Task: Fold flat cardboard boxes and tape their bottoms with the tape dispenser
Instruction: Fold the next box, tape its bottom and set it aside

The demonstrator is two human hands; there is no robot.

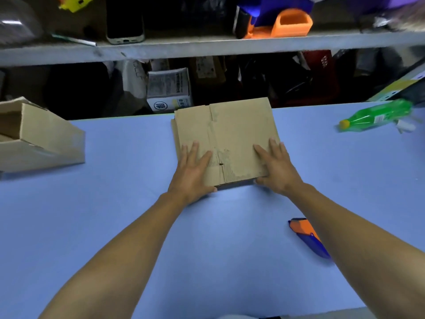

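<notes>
A stack of flat brown cardboard boxes lies at the far middle of the blue table; the top sheet shows torn tape marks. My left hand lies flat on its near left part, thumb at the near edge. My right hand presses its near right corner, fingers spread on top, thumb under the edge. An orange and blue tape dispenser stands on the shelf above. A folded, open cardboard box lies on its side at the table's left.
An orange and blue utility knife lies on the table near my right forearm. A green plastic bottle lies at the far right. A grey shelf holds a phone; cluttered packages sit behind the table.
</notes>
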